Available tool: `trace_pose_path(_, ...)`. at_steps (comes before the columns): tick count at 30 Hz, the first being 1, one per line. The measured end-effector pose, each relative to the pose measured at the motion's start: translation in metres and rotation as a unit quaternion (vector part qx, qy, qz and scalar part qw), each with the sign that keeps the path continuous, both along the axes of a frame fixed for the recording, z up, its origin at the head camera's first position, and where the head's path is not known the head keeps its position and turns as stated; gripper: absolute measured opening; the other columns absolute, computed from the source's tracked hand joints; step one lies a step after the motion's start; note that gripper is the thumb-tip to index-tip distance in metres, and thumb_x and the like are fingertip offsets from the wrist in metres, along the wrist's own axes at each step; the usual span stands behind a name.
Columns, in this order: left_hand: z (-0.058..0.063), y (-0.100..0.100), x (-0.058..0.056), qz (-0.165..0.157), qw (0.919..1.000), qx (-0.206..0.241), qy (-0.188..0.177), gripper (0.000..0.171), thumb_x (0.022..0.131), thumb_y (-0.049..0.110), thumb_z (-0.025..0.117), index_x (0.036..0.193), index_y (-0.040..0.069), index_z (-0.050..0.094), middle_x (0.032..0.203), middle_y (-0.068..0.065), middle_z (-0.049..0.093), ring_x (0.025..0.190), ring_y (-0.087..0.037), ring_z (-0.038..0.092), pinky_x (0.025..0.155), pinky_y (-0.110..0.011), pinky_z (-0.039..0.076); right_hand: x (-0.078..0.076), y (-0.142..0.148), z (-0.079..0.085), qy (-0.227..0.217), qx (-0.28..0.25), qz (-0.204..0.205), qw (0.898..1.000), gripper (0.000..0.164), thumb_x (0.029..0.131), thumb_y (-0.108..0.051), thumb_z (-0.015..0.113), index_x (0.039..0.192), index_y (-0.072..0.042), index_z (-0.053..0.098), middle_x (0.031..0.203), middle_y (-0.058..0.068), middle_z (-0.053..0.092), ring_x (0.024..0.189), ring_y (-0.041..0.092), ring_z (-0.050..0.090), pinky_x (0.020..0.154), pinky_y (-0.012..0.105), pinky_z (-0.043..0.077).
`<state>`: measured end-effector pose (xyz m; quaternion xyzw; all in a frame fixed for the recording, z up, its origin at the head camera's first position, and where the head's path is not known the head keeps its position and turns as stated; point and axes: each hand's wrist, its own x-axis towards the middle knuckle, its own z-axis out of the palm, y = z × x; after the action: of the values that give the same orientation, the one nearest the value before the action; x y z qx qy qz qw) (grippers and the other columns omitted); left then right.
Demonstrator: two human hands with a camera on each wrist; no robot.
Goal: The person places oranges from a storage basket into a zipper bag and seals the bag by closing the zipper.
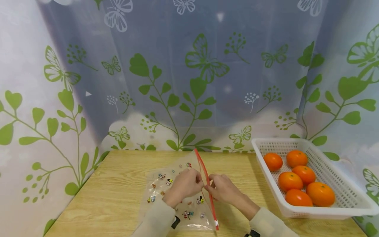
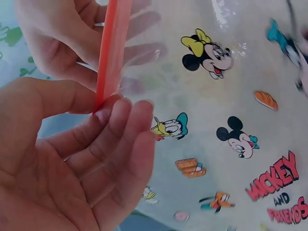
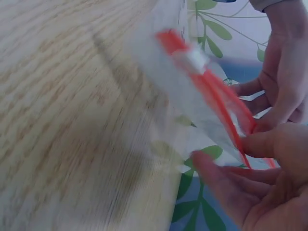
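A clear zip bag (image 1: 157,200) printed with cartoon characters lies tilted over the table, its red zip strip (image 1: 212,205) running along the right side. My left hand (image 1: 188,184) pinches the bag's mouth edge about midway along; in the left wrist view, thumb and fingertips meet on the red strip (image 2: 109,53). Opposite it, my right hand (image 1: 226,191) pinches the same edge from the other side, thumb and finger on the red strip in the right wrist view. A white slider (image 3: 192,61) sits near the strip's near end. The two hands are close together.
On the right stands a white perforated basket (image 1: 352,210) with several orange fruits (image 1: 290,181) in it. The wooden table (image 1: 97,197) backs onto a patterned curtain (image 1: 177,98), which also hangs at both sides.
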<state>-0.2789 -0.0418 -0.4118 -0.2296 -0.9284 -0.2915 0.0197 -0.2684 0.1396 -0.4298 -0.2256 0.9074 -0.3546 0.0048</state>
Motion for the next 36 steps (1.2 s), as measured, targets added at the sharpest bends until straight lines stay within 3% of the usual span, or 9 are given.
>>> trace_pose_path(5, 0.002, 0.004, 0.006, 0.017, 0.9998, -0.007, -0.001, 0.020, 0.093, 0.009, 0.064, 0.075, 0.011, 0.055, 0.054, 0.006, 0.042, 0.043, -0.007, 0.036, 0.040, -0.019, 0.027, 0.000, -0.007, 0.000, -0.003, -0.049, -0.030, 0.998, 0.006, 0.098, 0.002, 0.060, 0.098, 0.004, 0.066, 0.060, 0.004, 0.067, 0.045, 0.019, 0.065, 0.040, 0.021, 0.053)
trace_pose_path(10, -0.003, 0.010, 0.008, 0.051, 0.9971, -0.019, 0.053, 0.018, 0.090, 0.011, 0.072, 0.090, 0.006, 0.054, 0.055, 0.005, 0.041, 0.041, -0.007, 0.035, 0.036, -0.018, 0.024, 0.001, -0.011, 0.002, -0.001, -0.078, -0.034, 0.996, 0.006, 0.098, 0.002, 0.060, 0.095, 0.003, 0.065, 0.060, 0.004, 0.066, 0.045, 0.024, 0.067, 0.041, 0.024, 0.056)
trace_pose_path(13, -0.005, 0.010, 0.010, 0.061, 0.9953, -0.013, 0.074, 0.020, 0.088, 0.004, 0.072, 0.090, 0.007, 0.052, 0.056, 0.005, 0.039, 0.044, -0.008, 0.033, 0.038, -0.018, 0.024, 0.002, -0.011, 0.002, 0.011, -0.070, -0.051, 0.996, 0.007, 0.097, 0.001, 0.062, 0.090, 0.000, 0.064, 0.059, 0.002, 0.066, 0.044, 0.021, 0.066, 0.040, 0.022, 0.054)
trace_pose_path(18, -0.002, 0.005, 0.012, 0.045, 0.9949, 0.011, 0.089, 0.019, 0.084, -0.006, 0.069, 0.087, 0.006, 0.054, 0.055, 0.006, 0.037, 0.046, -0.006, 0.031, 0.040, -0.017, 0.024, -0.001, -0.008, 0.001, 0.039, -0.018, -0.093, 0.995, 0.017, 0.094, -0.006, 0.070, 0.081, -0.008, 0.059, 0.051, -0.004, 0.063, 0.038, 0.007, 0.058, 0.037, 0.019, 0.045)
trace_pose_path(23, 0.005, 0.000, 0.012, 0.049, 0.9905, 0.014, 0.128, 0.020, 0.080, -0.010, 0.070, 0.088, 0.004, 0.058, 0.056, 0.005, 0.038, 0.047, -0.005, 0.028, 0.041, -0.015, 0.023, -0.003, -0.003, -0.002, 0.073, 0.010, -0.103, 0.992, 0.020, 0.089, -0.001, 0.072, 0.079, -0.009, 0.056, 0.049, -0.004, 0.059, 0.035, 0.001, 0.050, 0.035, 0.016, 0.039)
trace_pose_path(27, 0.015, -0.005, 0.013, 0.062, 0.9821, 0.000, 0.178, 0.024, 0.076, -0.016, 0.069, 0.088, 0.004, 0.063, 0.057, -0.001, 0.050, 0.049, -0.007, 0.030, 0.042, -0.015, 0.024, -0.005, 0.004, -0.006, 0.083, 0.019, -0.114, 0.990, 0.021, 0.083, 0.006, 0.068, 0.078, -0.009, 0.055, 0.046, -0.006, 0.055, 0.034, 0.001, 0.046, 0.036, 0.014, 0.035)
trace_pose_path(31, 0.028, -0.011, 0.015, 0.101, 0.9635, -0.038, 0.245, 0.030, 0.071, -0.021, 0.065, 0.081, 0.008, 0.066, 0.063, -0.005, 0.061, 0.052, -0.012, 0.044, 0.043, -0.017, 0.030, -0.008, 0.010, -0.011, 0.066, 0.023, -0.113, 0.991, 0.022, 0.081, 0.008, 0.067, 0.080, -0.010, 0.054, 0.046, -0.007, 0.055, 0.034, 0.001, 0.047, 0.036, 0.016, 0.037)
trace_pose_path(34, 0.041, -0.016, 0.017, 0.135, 0.9465, -0.057, 0.287, 0.032, 0.070, -0.023, 0.063, 0.073, 0.009, 0.064, 0.064, -0.006, 0.062, 0.052, -0.012, 0.044, 0.043, -0.018, 0.028, -0.010, 0.015, -0.014, 0.043, 0.015, -0.116, 0.992, 0.023, 0.083, 0.007, 0.068, 0.080, -0.010, 0.054, 0.047, -0.004, 0.055, 0.034, 0.003, 0.048, 0.036, 0.017, 0.038)
trace_pose_path(36, 0.048, -0.018, 0.018, 0.146, 0.9400, -0.058, 0.303, 0.033, 0.071, -0.023, 0.062, 0.068, 0.010, 0.061, 0.060, -0.004, 0.058, 0.051, -0.010, 0.034, 0.042, -0.017, 0.021, -0.011, 0.017, -0.015, 0.018, -0.002, -0.120, 0.993, 0.022, 0.085, 0.006, 0.069, 0.080, -0.009, 0.054, 0.047, -0.002, 0.055, 0.034, 0.004, 0.048, 0.036, 0.019, 0.040)
